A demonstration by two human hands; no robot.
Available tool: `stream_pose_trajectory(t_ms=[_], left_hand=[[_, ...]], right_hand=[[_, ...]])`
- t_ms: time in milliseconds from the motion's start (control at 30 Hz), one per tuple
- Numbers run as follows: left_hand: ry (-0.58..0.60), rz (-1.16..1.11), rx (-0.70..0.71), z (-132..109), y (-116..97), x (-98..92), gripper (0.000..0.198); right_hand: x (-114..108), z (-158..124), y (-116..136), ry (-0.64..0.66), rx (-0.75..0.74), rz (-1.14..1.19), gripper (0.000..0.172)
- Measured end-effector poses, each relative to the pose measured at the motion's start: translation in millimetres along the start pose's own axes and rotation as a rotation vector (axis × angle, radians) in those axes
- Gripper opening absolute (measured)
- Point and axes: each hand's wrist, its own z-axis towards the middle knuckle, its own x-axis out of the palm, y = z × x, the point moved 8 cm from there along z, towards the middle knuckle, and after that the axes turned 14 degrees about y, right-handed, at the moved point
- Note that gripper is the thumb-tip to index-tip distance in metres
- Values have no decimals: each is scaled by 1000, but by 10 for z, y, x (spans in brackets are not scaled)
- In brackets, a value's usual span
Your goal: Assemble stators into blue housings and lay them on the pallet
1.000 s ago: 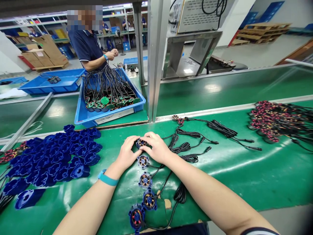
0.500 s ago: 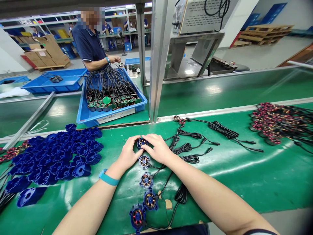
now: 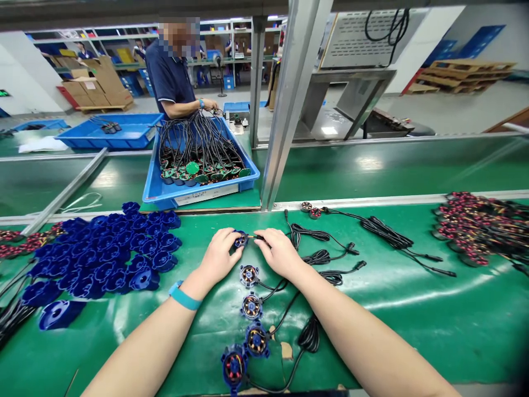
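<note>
My left hand (image 3: 222, 255) is closed on a small blue motor housing (image 3: 240, 240) with copper windings inside. Just to its right, my right hand (image 3: 276, 251) pinches the black cable (image 3: 258, 237) that leads out of this housing. A short stretch of thin coloured wire shows between the housing and the cable. Below the hands, a column of blue housings with wound cores runs toward me: one (image 3: 249, 275) nearest the hands, another (image 3: 251, 305), then a third (image 3: 257, 339) and the closest (image 3: 234, 366). Black cables trail from them to the right.
A pile of blue housings (image 3: 103, 251) lies left. Wound cores with cables (image 3: 467, 229) are heaped right, and two loose cores (image 3: 315, 213) lie behind my hands. A metal post (image 3: 289, 110) rises ahead. Beyond it, a person (image 3: 173, 77) stands at a blue tray (image 3: 198, 193) of cabled circuit boards.
My right hand has moved off the housing, to the right, and now grips its cable. My left hand stays on the housing. The whole view has shifted slightly.
</note>
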Motion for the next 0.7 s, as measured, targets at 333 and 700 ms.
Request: stream_pose_trajectory(t_ms=[333,700], left_hand=[[27,-50,-9,-6,50,52,23],[75,-97,54,-33,-112,65,41]], right_hand=[[-9,21,-1,41,33,157,14],[-9,22,-47,-58,24,100,14]])
